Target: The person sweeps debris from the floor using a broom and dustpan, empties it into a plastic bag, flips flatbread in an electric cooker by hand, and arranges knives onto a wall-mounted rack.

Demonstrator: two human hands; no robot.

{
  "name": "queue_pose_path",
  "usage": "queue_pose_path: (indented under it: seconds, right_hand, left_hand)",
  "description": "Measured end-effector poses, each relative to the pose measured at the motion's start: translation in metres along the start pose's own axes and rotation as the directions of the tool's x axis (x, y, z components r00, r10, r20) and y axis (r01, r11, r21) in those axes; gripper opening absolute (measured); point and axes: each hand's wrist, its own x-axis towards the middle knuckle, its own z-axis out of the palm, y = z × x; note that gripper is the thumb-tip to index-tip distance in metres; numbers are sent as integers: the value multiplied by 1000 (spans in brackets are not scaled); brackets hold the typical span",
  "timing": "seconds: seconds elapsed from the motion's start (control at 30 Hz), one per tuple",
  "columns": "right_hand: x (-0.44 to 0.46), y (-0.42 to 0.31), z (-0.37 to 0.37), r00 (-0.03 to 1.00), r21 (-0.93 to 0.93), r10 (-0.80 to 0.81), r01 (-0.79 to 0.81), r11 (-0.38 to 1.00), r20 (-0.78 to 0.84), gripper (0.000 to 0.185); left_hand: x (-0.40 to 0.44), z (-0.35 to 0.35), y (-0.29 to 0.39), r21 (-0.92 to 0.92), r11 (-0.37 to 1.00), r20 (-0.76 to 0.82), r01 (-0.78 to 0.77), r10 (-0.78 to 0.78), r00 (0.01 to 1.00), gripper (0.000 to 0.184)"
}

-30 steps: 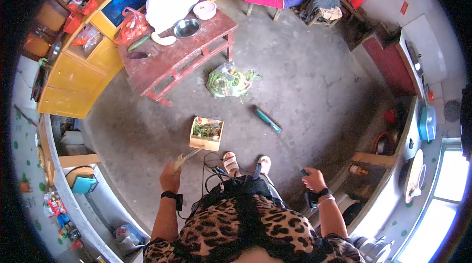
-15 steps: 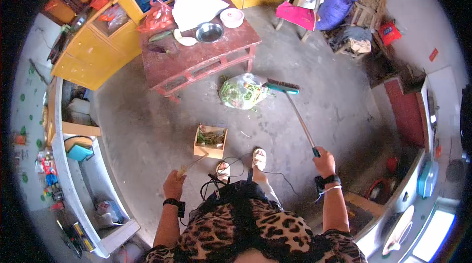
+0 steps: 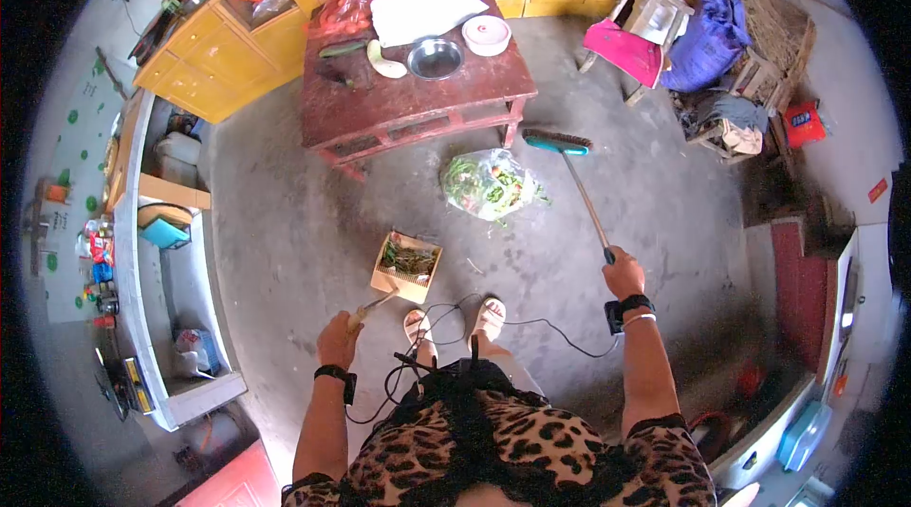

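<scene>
My left hand [image 3: 337,342] is closed round the handle of a yellowish dustpan [image 3: 406,285], which holds dark green plant scraps near my feet. In my right hand [image 3: 623,273] is the long handle of a broom [image 3: 581,186]. The teal broom head with dark bristles lies beyond the clear plastic bag [image 3: 491,186] of green leaves, up and to its right, close to a leg of the red table. A small pale scrap lies on the floor between dustpan and bag.
The red table [image 3: 418,110] bears a white sack, metal bowl, pink-lidded container and vegetables. Yellow cabinets [image 3: 228,61] line the back. A chair with pink cloth [image 3: 623,52] and a purple sack [image 3: 707,40] stand back right. A black cable [image 3: 560,337] crosses the floor by my feet.
The broom head has moved from near the dustpan, forward past the bag, towards the table leg. My right hand has reached forward. The view has turned, and my feet have shifted. Both hands keep their holds.
</scene>
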Motion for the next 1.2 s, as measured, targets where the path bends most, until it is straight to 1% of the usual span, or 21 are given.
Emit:
queue_pose_path:
  seconds: [0.07,0.13,0.2,0.23,0.3,0.4,0.5,0.6,0.67,0.73,0.77,0.8,0.83,0.87,0.93,0.97,1.03,1.07,1.1,1.13,1.2]
  right_hand:
    - [23,-4,14,997,17,-75,75,997,1,36]
    - [38,-12,22,995,-23,-95,95,995,6,33]
    - [51,-14,32,993,-109,-79,88,990,85,29]
    - [55,-13,36,992,-113,-91,101,988,93,29]
    - [59,-2,40,966,-287,-115,181,941,231,24]
    - [42,18,35,963,-365,-145,222,904,227,21]
    - [17,50,21,946,-416,-186,287,863,267,22]
    - [-19,75,8,925,-386,-218,332,861,310,27]
    - [-48,89,-7,925,-367,-220,330,870,309,31]
    - [-77,99,-28,906,-136,-369,401,906,209,32]
    - [-91,104,-39,907,-149,-366,400,904,210,32]
    - [-105,103,-50,951,-38,-217,230,972,221,35]
    - [-117,102,-56,966,69,-66,50,996,248,37]
    - [-125,106,-49,965,57,-68,55,997,254,37]
    - [-136,119,-18,987,217,-19,-17,976,163,39]
    - [-142,87,-27,994,184,-23,3,983,107,38]
    - [-130,77,0,997,158,7,-20,987,82,39]
    - [-122,77,18,998,135,39,-46,990,51,40]
    - [-113,75,33,998,141,40,-47,989,53,40]
    - [-105,73,47,998,100,12,-17,995,57,37]
    - [-110,62,57,998,61,-12,8,998,60,34]
  left_hand:
    - [5,-4,10,-16,998,4,53,-53,999,28]
    - [4,-9,18,-25,996,7,82,-82,997,27]
    - [1,-10,22,-32,993,13,110,-110,994,27]
    - [1,-10,23,-11,995,16,103,-103,995,26]
    - [1,-5,24,-2,994,17,105,-105,994,25]
    - [2,-2,25,13,996,40,93,-93,995,24]
    - [5,-5,31,25,996,23,91,-92,996,25]
    - [8,-4,26,30,999,2,40,-40,999,24]
    - [10,-4,24,43,996,13,82,-83,996,23]
    - [11,-3,17,17,998,-4,68,-68,998,23]
    - [10,-1,15,4,998,-20,66,-66,998,23]
    - [8,-2,17,-7,997,-14,70,-70,997,23]
    - [9,-4,17,1,998,-21,65,-65,998,24]
    - [9,-8,17,12,998,-27,61,-61,998,24]
    - [8,-13,20,5,997,-7,80,-80,997,25]
    - [9,-14,20,-6,998,-11,67,-67,998,24]
    - [8,-14,19,-12,998,-16,54,-54,998,24]
    - [8,-10,18,-49,999,-70,19,-22,997,24]
    - [8,-10,17,-83,996,-124,-19,9,992,24]
    - [8,-12,18,-75,997,-123,-22,13,992,24]
    - [11,-18,22,-40,998,35,54,-53,998,28]
